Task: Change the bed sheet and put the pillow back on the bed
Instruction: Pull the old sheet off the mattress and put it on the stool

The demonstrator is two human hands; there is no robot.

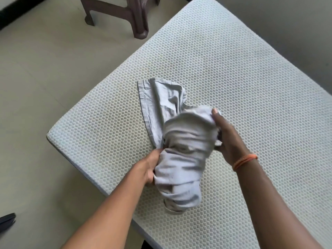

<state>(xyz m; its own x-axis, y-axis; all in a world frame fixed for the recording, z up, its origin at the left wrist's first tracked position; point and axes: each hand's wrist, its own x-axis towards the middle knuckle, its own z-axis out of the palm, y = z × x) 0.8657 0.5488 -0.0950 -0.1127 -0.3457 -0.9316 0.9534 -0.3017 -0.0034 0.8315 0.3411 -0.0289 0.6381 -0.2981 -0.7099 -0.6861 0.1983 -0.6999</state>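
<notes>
A bare white mattress (233, 72) with a honeycomb quilted cover fills the middle and right of the head view. A bunched light grey bed sheet (181, 159) is held above it, with one hemmed end trailing onto the mattress towards the upper left. My left hand (149, 168) grips the bundle's left side, fingers curled into the cloth. My right hand (226, 139) holds its right side, thumb pressed over the top fold; an orange thread band circles that wrist. No pillow is in view.
A brown plastic stool (125, 13) stands on the tiled floor (45, 78) beyond the mattress's far left corner. A dark object (7, 220) lies at the lower left edge of the frame. A wall runs along the mattress's right side.
</notes>
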